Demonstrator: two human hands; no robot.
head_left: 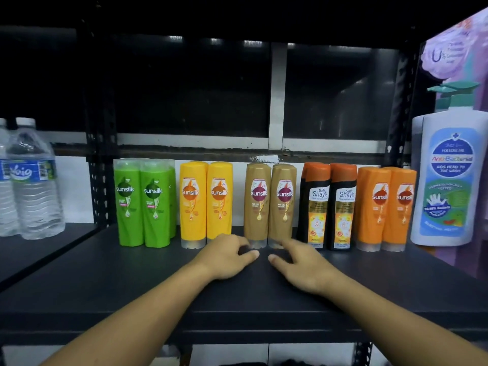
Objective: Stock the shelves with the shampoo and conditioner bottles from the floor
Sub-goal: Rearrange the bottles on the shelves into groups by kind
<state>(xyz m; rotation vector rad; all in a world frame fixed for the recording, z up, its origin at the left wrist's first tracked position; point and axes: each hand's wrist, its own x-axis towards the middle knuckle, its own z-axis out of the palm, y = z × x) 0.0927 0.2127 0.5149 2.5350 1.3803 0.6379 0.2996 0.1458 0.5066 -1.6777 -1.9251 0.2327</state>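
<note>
On the shelf (105, 281), my left hand (227, 256) and right hand (301, 262) lie loosely curled (holding nothing). The brown bottles (257, 204) stand just beyond.

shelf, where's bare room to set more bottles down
The shelf is bare along its front: left of the left hand, before the green bottles, and right of the right hand, before the orange bottles. The back row is crowded from green bottles to pump bottle. Both hands sit before the brown bottles.

left hand (227, 256) and right hand (303, 264) rest loosely curled and empty on a dark shelf (105, 276), just before a row of upright shampoo bottles (257, 204).
</note>
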